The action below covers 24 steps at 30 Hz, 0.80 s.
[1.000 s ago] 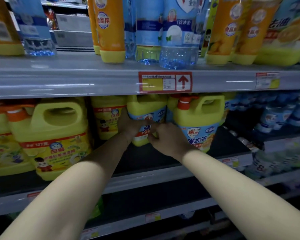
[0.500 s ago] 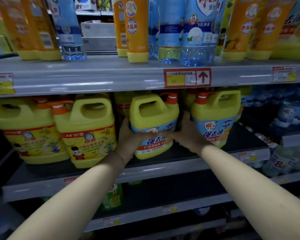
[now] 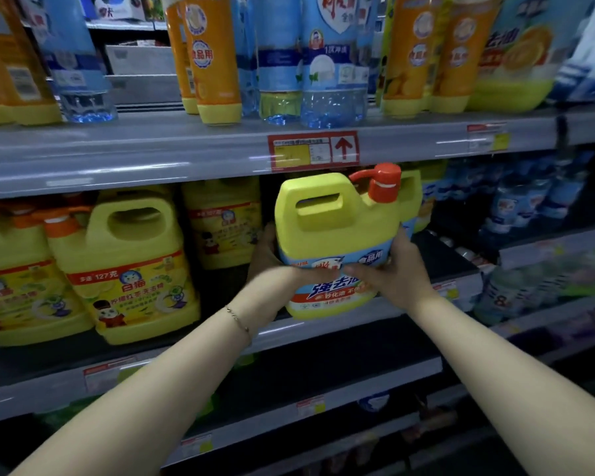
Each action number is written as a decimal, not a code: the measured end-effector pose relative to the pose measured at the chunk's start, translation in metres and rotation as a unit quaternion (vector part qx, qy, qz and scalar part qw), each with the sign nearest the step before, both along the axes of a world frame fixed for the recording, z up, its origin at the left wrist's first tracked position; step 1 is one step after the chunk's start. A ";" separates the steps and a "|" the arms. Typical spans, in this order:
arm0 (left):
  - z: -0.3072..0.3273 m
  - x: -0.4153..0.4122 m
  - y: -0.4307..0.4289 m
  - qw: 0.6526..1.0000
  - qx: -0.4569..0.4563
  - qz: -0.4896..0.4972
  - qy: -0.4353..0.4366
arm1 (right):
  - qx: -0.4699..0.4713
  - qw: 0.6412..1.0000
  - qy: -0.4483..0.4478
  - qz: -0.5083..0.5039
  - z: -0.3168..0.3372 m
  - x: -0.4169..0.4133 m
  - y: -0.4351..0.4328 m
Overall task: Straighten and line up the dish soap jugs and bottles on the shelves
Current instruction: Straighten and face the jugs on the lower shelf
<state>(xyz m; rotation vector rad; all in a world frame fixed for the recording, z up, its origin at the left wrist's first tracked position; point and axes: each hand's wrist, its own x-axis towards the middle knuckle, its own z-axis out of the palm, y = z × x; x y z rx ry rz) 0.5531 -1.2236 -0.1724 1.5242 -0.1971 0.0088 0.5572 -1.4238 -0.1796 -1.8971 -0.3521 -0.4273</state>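
Dark gap between held jug [image 3: 337, 235] and left jug [image 3: 131, 269]; upper shelf [image 3: 152, 156] close overhead.

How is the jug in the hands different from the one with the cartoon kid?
The held jug has a blue label; the cartoon jug's is yellow. The held jug's cap sits right of its handle; the cartoon jug's sits left. The left hand and right hand grip the held jug; the cartoon jug stands untouched. Both are yellow.

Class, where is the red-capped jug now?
Head view, right of centre: the red-capped jug is at the middle shelf edge, between the left hand and right hand, below the red arrow tag.
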 end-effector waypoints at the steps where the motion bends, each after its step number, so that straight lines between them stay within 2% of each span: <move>1: 0.002 -0.001 -0.011 1.000 -0.001 0.005 -0.009 | -0.001 1.000 -0.009 -0.016 0.000 -0.004 -0.011; 4: 0.003 -0.003 -0.048 1.000 0.004 -0.012 -0.025 | -0.004 0.998 -0.031 -0.056 -0.001 -0.014 -0.043; 9: -0.007 0.008 -0.115 0.999 0.009 -0.047 0.014 | -0.005 0.994 -0.013 -0.106 -0.013 -0.010 -0.107; 15: -0.014 0.033 -0.195 0.999 0.015 -0.016 0.047 | -0.011 0.994 0.020 -0.111 -0.024 0.009 -0.180; 18: -0.010 0.053 -0.228 0.994 0.063 -0.012 0.088 | -0.024 0.994 0.024 -0.107 -0.021 0.024 -0.199; 24: -0.009 0.061 -0.245 0.998 0.015 0.059 0.020 | -0.029 0.997 0.016 -0.067 -0.015 0.049 -0.217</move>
